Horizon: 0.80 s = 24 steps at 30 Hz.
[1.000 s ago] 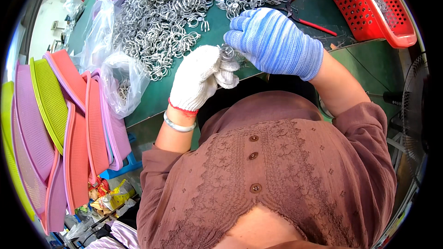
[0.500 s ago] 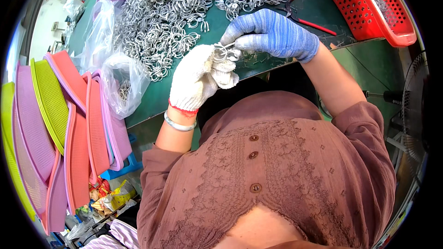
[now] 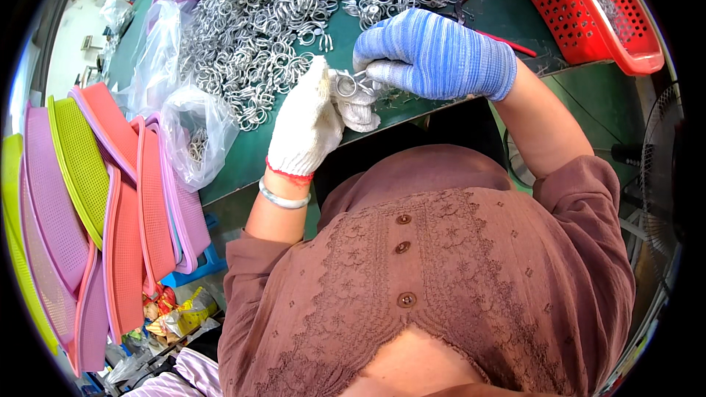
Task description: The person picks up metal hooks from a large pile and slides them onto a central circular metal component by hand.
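My left hand (image 3: 312,114), in a white knit glove with a red cuff edge, is closed around a small grey metal ring piece (image 3: 346,87). The ring shows between its thumb and curled fingers. My right hand (image 3: 434,55), in a blue striped glove, pinches at the right side of the same ring piece. The two hands meet just above the table's near edge. Beyond them spreads a large heap of similar grey metal ring pieces (image 3: 257,22). The fingertips of my right hand are partly hidden behind its own knuckles.
Red-handled pliers (image 3: 507,43) lie behind my right hand. A red perforated basket (image 3: 588,18) stands at the far right. Clear plastic bags (image 3: 195,129) lie at the table's left. Stacked purple, coral and green baskets (image 3: 125,250) fill the left side. A fan (image 3: 658,154) stands at right.
My right hand has turned, showing more of its back, and its wrist has shifted slightly right. My left hand has rotated a little, its thumb now pointing up.
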Motion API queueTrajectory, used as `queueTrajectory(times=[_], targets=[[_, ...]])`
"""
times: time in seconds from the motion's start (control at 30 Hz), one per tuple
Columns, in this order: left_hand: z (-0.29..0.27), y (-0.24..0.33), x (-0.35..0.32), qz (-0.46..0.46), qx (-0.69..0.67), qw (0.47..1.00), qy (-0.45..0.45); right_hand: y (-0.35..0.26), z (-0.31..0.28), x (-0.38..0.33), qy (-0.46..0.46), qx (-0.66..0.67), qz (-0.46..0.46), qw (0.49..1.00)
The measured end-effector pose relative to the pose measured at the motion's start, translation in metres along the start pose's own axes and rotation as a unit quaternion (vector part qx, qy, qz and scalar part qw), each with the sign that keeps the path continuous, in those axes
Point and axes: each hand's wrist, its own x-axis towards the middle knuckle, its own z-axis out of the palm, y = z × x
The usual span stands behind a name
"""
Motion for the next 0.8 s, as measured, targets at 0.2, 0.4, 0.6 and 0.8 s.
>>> queueTrajectory(times=[0.2, 0.4, 0.6, 0.8], targets=[[-0.014, 0.000, 0.006, 0.013, 0.148, 0.989, -0.019, 0.001, 0.015, -0.003, 0.084, 0.123, 0.062, 0.987], [-0.010, -0.004, 0.005, 0.022, 0.055, 0.998, 0.001, -0.004, 0.040, -0.016, 0.136, 0.274, 0.135, 0.942], [-0.007, -0.005, 0.007, 0.007, 0.026, 1.000, 0.013, -0.011, 0.046, -0.017, 0.152, 0.194, 0.147, 0.958], [-0.001, -0.002, 0.003, -0.023, -0.008, 0.999, -0.022, -0.004, 0.055, -0.019, 0.232, 0.159, 0.075, 0.957]])
